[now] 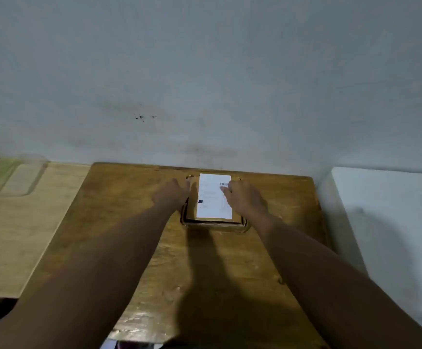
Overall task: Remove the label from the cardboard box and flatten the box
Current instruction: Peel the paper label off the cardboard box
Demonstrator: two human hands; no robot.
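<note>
A small brown cardboard box (192,212) stands closed on a wooden table (119,205), near its far edge by the wall. A white label (213,200) with a barcode covers most of the box's top. My left hand (172,195) rests against the box's left side, fingers reaching its far left corner. My right hand (245,197) lies on the right part of the top, fingertips on the label near the barcode. Whether the fingers pinch the label's edge is too blurred to tell.
A pale wooden surface (28,222) with a recessed panel adjoins the table on the left. A white block (391,222) stands to the right. The grey wall (205,84) rises right behind the box. Coloured items (129,345) peek out below the table's near edge.
</note>
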